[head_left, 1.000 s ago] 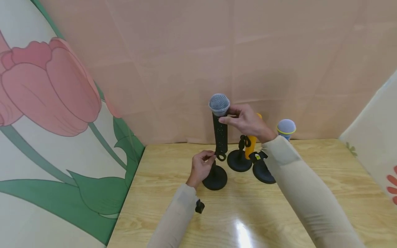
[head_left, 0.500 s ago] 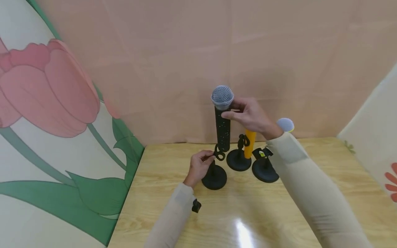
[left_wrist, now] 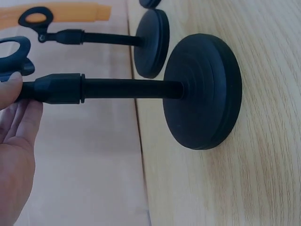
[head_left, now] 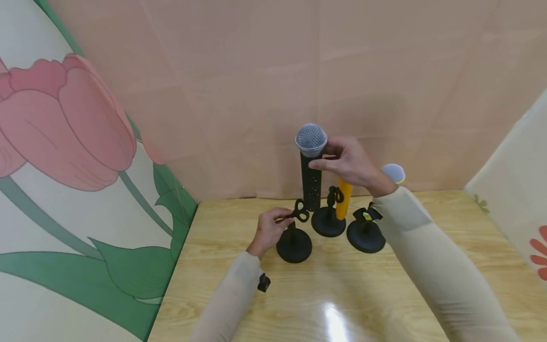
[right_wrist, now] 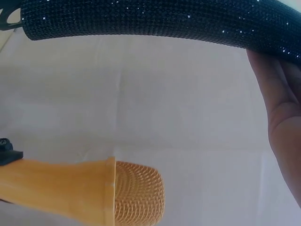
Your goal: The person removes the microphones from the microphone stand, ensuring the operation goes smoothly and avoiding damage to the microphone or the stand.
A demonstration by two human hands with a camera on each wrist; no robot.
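While my right hand [head_left: 353,164] grips the black microphone [head_left: 312,185] upright just below its silver head [head_left: 311,138], I pinch the leftmost stand [head_left: 294,247] on the desk [head_left: 226,228] between my left hand's [head_left: 268,231] fingers, its clip [left_wrist: 21,65] near the microphone's lower end.

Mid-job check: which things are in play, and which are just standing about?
In play:
black mic, held by the right hand
left stand, held by the left hand

Seemingly just standing about:
orange mic
blue mic
middle stand
right stand
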